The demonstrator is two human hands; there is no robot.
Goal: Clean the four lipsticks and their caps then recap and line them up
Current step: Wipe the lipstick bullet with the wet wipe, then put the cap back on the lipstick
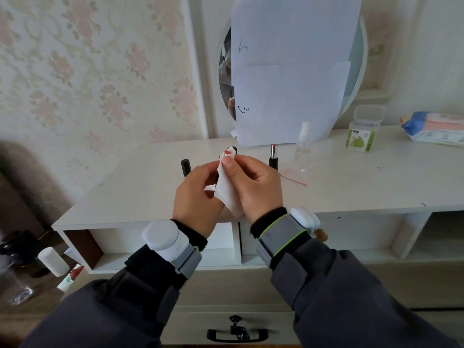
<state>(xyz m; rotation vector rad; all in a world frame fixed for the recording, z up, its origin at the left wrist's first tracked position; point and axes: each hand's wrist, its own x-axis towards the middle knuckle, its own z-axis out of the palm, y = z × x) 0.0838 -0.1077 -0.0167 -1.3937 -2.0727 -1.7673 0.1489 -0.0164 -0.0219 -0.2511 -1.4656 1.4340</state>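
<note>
While we look down over the white bench (351, 177), our left hand (198, 194) curls around the lower part of a lipstick (229, 152), and our right hand (256, 184) pinches a white wipe (227, 189) against its red tip, above the bench's middle. Behind them stand 1 clear spray bottle (303, 149), 1 uncapped lipstick (273, 156) and 1 black cap (185, 167).

A home bedroom — floral wallpaper (88, 71), a white dressing table (351, 177) with round mirror (356, 71) and drawer handle (237, 334).
</note>
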